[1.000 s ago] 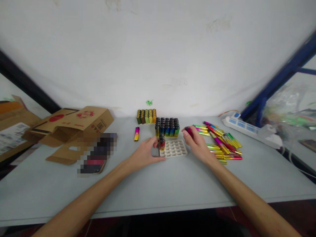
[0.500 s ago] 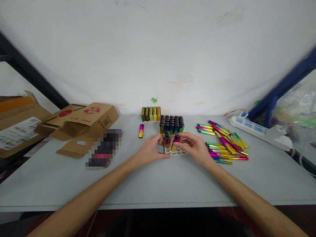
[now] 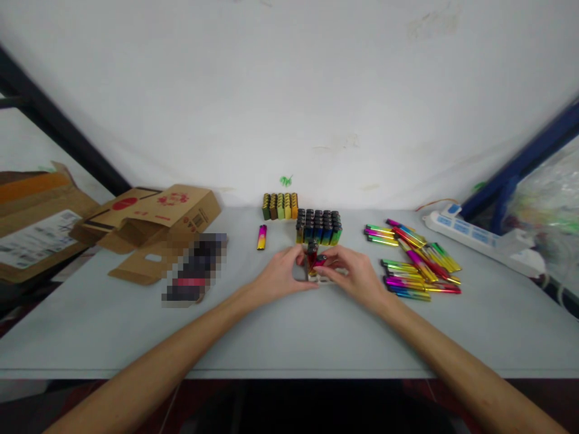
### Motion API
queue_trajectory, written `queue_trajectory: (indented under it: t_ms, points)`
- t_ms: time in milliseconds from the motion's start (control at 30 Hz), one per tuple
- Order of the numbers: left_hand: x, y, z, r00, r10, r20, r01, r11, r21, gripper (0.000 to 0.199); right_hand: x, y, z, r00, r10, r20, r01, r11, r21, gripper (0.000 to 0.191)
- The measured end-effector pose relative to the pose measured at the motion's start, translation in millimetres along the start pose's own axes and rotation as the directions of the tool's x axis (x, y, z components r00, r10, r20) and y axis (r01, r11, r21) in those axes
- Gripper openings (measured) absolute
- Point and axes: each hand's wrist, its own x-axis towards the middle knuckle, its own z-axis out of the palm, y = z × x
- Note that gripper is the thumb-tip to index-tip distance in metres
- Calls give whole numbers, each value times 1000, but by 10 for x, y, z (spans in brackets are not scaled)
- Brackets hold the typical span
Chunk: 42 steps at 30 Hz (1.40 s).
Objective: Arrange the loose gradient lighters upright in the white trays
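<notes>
A small white tray with holes (image 3: 325, 279) lies on the table between my hands. Red-and-gold lighters (image 3: 312, 248) stand upright at its left end. My left hand (image 3: 283, 271) curves around that end, thumb along the front edge and fingers at the back left, gripping the tray. Pinched in my right hand (image 3: 355, 271) is a magenta-topped lighter (image 3: 320, 261), held over the tray right beside the standing ones; its lower part is hidden. Behind the tray stands a block of black-topped lighters (image 3: 319, 227).
Gold-topped lighters (image 3: 280, 206) stand near the wall, and one pink-yellow lighter (image 3: 262, 237) lies left. Loose shiny lighters (image 3: 414, 265) and a power strip (image 3: 484, 241) are right. Cardboard boxes (image 3: 181, 208) and a pixelated dark object (image 3: 196, 268) are left.
The lighter in my right hand has moved lower and left, closer to the standing lighters. The whole view has shifted slightly; my left hand stays at the tray.
</notes>
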Motion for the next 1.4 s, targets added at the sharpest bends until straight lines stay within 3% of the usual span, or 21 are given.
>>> queue_trajectory:
  t_ms: [267,500,600,800,967,1067,1233,1300,1400]
  points:
    - [-4,-6,2,1000,8,-2,-8,1000,-5,57,18,-28,-77,988,-73,139,94,983,-157,15]
    - [-1,-31,1,1000,7,-4,-7,1000,3,57,25,-13,20,990,-124,67,138,949,-283,15]
    - [-3,-45,-8,1000,7,4,-7,1000,10,57,42,-1,-23,983,-158,93,180,929,-323,19]
    - [-19,-46,-62,1000,-5,21,5,1000,5,56,62,113,-440,976,-77,205,171,855,-490,15]
    - [-26,-31,-88,999,-7,36,7,1000,11,56,49,434,-944,1000,-7,5,9,730,-683,21]
    - [-28,-26,-93,1000,-10,28,10,1000,21,56,10,643,-1150,996,79,-34,-78,662,-745,26]
    - [-32,-45,-95,1000,3,27,-4,1000,31,56,-40,824,-1246,978,201,-49,-152,539,-828,32]
    - [-33,-53,-94,1000,4,30,-5,999,32,56,-35,813,-1220,977,210,-35,-148,551,-821,27]
    - [-35,-52,-95,999,-1,34,0,1000,27,55,-11,720,-1144,987,162,6,-101,646,-756,18]
